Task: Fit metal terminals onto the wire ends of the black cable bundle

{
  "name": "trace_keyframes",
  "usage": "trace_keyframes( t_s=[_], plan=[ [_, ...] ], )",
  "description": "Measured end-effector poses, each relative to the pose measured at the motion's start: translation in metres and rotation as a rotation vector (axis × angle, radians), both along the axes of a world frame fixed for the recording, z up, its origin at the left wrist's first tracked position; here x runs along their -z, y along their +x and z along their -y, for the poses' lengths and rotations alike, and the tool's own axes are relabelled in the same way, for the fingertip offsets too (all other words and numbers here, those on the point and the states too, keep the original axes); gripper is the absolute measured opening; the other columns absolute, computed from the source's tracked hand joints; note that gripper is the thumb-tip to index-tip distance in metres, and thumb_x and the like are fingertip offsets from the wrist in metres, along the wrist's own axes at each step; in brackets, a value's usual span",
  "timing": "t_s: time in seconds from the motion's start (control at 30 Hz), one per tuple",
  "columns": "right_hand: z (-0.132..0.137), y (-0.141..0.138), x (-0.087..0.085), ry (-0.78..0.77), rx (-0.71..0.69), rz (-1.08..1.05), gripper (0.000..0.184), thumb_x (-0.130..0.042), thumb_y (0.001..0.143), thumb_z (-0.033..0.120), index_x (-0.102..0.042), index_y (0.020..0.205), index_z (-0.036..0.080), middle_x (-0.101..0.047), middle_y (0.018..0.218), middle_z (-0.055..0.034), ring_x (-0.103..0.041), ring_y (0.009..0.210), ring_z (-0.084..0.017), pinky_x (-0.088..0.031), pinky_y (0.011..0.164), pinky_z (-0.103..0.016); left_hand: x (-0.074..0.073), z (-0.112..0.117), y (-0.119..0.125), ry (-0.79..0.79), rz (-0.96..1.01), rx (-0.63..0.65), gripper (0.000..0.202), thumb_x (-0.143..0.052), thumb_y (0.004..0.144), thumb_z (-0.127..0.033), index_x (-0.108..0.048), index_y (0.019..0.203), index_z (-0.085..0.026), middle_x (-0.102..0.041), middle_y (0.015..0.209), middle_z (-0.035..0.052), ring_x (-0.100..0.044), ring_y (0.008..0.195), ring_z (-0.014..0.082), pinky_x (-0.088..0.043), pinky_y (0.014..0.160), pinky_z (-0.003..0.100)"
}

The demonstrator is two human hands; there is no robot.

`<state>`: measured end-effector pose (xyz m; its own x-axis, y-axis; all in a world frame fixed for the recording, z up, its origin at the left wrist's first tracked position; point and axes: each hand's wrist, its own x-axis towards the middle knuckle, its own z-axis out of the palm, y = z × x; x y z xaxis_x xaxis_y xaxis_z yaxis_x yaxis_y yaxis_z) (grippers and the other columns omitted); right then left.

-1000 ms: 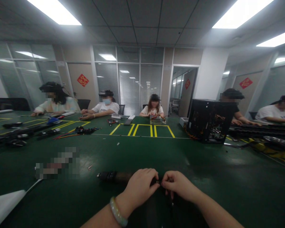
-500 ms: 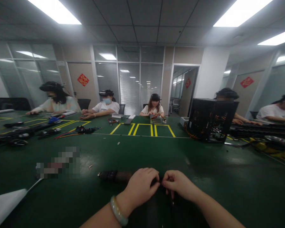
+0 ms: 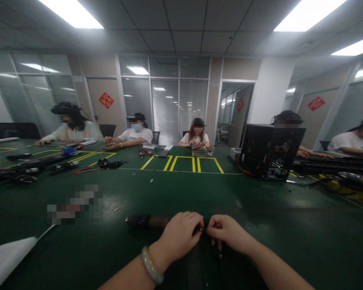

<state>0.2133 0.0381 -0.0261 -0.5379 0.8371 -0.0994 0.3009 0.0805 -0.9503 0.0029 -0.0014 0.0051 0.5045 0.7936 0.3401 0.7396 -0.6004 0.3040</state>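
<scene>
A dark, cylindrical tool [image 3: 159,221] with a brownish body, a black ringed section and a small metal tip at its left end lies on the green table. My left hand [image 3: 183,231] is curled over its right end, thumb and fingers closed round it; a tiny brassy glint shows by the fingertips. Close beside it, my right hand [image 3: 226,233] is closed in a pinch. Beneath its fingers a thin dark piece [image 3: 220,254] points downward, too dim to name. The tool's right end is hidden by my hands.
A black computer case [image 3: 270,153] stands at back right. Bundled cables [image 3: 101,165] and black parts lie left. A white sheet or bag [image 3: 10,262] is at near left, below a blurred-out item. Several people sit across the green table [image 3: 175,193], which carries yellow tape outlines.
A small brassy glint now shows at my left fingertips. Both hands otherwise stay nearly in place, and the view has shifted very slightly.
</scene>
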Motion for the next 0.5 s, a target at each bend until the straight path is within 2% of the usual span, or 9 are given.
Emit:
trace_keyframes(
  t_s=[0.13, 0.23, 0.33, 0.5],
  plan=[
    [0.0001, -0.0005, -0.0018, -0.003, 0.012, 0.003, 0.018, -0.064, 0.080, 0.031, -0.058, 0.080, 0.014, -0.065, 0.060, 0.0010, -0.057, 0.043, -0.009, -0.039, 0.039, -0.015, 0.0027, -0.0004, -0.0001, 0.008, 0.044, -0.016, 0.018, -0.064, 0.082, -0.027, -0.057, 0.098, -0.023, -0.063, 0.102, 0.0006, -0.057, 0.095, 0.0208, -0.041, 0.088, 0.035],
    [0.0016, -0.0008, -0.0053, -0.012, -0.002, 0.005, 0.018, -0.064, 0.080, 0.032, -0.058, 0.080, 0.014, -0.066, 0.060, 0.0006, -0.057, 0.044, -0.010, -0.039, 0.040, -0.015, 0.0040, -0.0011, 0.0000, 0.007, 0.028, -0.003, 0.011, -0.062, 0.084, -0.024, -0.057, 0.093, -0.023, -0.063, 0.100, -0.0006, -0.058, 0.094, 0.0200, -0.041, 0.086, 0.034],
    [0.0033, -0.0012, -0.0076, -0.022, -0.005, 0.001, 0.020, -0.064, 0.080, 0.033, -0.057, 0.079, 0.014, -0.065, 0.060, 0.0007, -0.057, 0.044, -0.009, -0.040, 0.040, -0.015, 0.0032, -0.0014, 0.0000, 0.010, 0.013, 0.008, 0.012, -0.060, 0.083, -0.019, -0.056, 0.093, -0.023, -0.063, 0.100, -0.0012, -0.058, 0.093, 0.0190, -0.042, 0.085, 0.032],
    [0.0030, -0.0011, -0.0061, -0.018, -0.002, -0.003, 0.020, -0.064, 0.080, 0.033, -0.058, 0.079, 0.014, -0.065, 0.061, 0.0008, -0.058, 0.045, -0.010, -0.040, 0.041, -0.015, 0.0006, -0.0003, -0.0004, 0.010, 0.009, -0.006, 0.013, -0.061, 0.084, -0.026, -0.056, 0.096, -0.022, -0.063, 0.105, 0.0015, -0.057, 0.097, 0.0207, -0.041, 0.089, 0.034]
  ],
)
